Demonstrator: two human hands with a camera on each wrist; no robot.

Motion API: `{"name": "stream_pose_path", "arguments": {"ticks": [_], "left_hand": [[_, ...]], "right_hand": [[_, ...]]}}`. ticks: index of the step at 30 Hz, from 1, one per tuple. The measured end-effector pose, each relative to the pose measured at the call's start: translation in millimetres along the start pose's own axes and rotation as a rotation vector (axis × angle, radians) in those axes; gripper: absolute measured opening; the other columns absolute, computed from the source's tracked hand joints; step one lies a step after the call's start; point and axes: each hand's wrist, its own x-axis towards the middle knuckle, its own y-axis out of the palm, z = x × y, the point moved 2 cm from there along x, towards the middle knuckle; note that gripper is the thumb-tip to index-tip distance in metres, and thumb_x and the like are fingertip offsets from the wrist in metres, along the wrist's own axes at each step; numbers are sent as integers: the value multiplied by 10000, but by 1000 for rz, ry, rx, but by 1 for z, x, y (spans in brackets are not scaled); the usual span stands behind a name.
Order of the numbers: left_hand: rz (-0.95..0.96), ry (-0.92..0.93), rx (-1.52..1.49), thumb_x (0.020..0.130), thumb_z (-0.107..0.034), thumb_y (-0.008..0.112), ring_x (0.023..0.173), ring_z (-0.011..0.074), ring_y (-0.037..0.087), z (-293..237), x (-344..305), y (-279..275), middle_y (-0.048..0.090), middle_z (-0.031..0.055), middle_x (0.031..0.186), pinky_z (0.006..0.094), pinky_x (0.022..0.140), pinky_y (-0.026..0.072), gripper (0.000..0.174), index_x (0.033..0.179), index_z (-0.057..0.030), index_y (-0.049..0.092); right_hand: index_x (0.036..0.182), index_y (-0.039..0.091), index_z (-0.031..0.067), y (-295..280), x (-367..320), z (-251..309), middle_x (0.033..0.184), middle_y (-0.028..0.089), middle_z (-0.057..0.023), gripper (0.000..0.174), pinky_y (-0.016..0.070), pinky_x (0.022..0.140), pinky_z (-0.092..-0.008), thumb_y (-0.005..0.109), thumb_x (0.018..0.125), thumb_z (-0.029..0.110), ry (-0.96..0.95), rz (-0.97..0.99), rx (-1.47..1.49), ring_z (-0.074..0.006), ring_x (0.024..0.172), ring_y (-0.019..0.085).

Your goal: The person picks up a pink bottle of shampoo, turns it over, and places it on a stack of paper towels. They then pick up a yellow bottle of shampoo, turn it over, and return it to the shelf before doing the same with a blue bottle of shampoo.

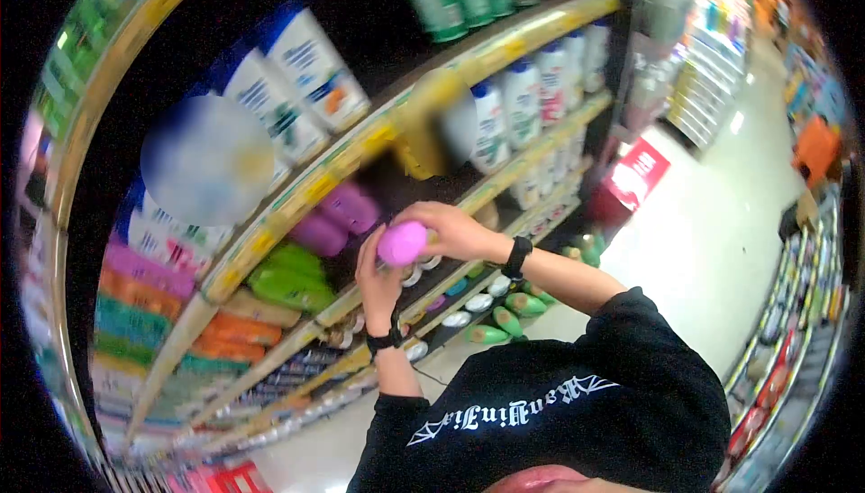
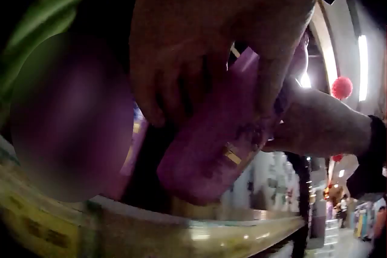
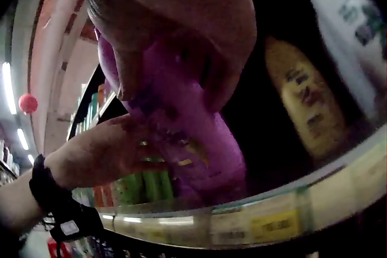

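A purple bottle (image 1: 403, 243) is held upright between both hands in front of the shelf, its cap end toward the head camera. The left hand (image 1: 377, 278) curls its fingers round one side of it. From the other side the right hand (image 1: 443, 230) grips it near the top. In the left wrist view the bottle (image 2: 208, 131) hangs under the left hand (image 2: 211, 40), with the shelf edge below. The right wrist view shows the bottle (image 3: 193, 131) with the right hand (image 3: 181, 22) over its upper part and the left hand (image 3: 103, 149) against its side.
More purple bottles (image 1: 350, 208) lie behind the hands, beside green packs (image 1: 290, 278). White bottles (image 1: 521, 105) line the shelf to the right, and a yellow bottle (image 3: 311, 104) stands near. The shelf rail (image 1: 315, 188) with price tags runs diagonally. A red sign (image 1: 640, 178) borders the aisle.
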Motion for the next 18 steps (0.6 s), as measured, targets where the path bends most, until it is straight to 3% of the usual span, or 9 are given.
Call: {"name": "stream_pose_path", "arguments": {"ticks": [1,4,9,11,12,15,18], "left_hand": [[-14,71,-33,683,45,737,1159,310,581,-23,4,14,621,138,1246,380,1000,439,570,1232,-24,601],[155,16,-174,690,65,734,1134,304,591,-55,10,71,619,145,1239,372,978,451,541,1209,-14,605],[497,54,-365,680,-49,829,956,215,651,-129,-10,182,690,99,1053,345,853,496,467,1107,-5,646],[609,64,-562,705,-114,845,953,224,661,-171,-23,224,694,100,1050,353,854,500,456,1107,-25,649],[644,61,-640,710,-133,849,958,223,663,-190,-31,244,694,101,1057,353,854,503,453,1105,-32,651],[824,42,-708,696,-156,863,964,214,663,-241,-47,304,693,90,1044,348,862,502,478,1105,-37,646],[979,33,-773,694,-168,859,936,197,666,-304,-53,351,691,83,1015,333,833,510,497,1118,-34,636]], "right_hand": [[1207,581,68,-20,-13,6,1154,613,-133,523,462,934,-421,759,769,292,15,-22,-47,-339,1094,576],[1208,578,62,-85,-62,21,1106,630,-130,572,480,878,-428,772,759,358,120,-81,-146,-355,1044,596],[1199,586,17,-186,-173,50,1044,646,-178,658,494,852,-405,798,739,436,353,-129,-178,-351,1003,628],[1172,584,2,-223,-216,66,1052,646,-180,645,492,860,-401,803,743,430,414,-127,-183,-354,990,628],[1135,579,15,-240,-237,73,1040,639,-183,614,493,846,-399,750,782,487,497,-97,-168,-351,989,626],[1255,534,1,-286,-301,101,1137,637,-192,663,481,922,-389,785,781,390,679,-202,-108,-321,1074,619],[1236,537,16,-321,-365,124,1065,640,-168,597,496,860,-393,729,832,410,638,-417,-223,-321,988,631]]}}
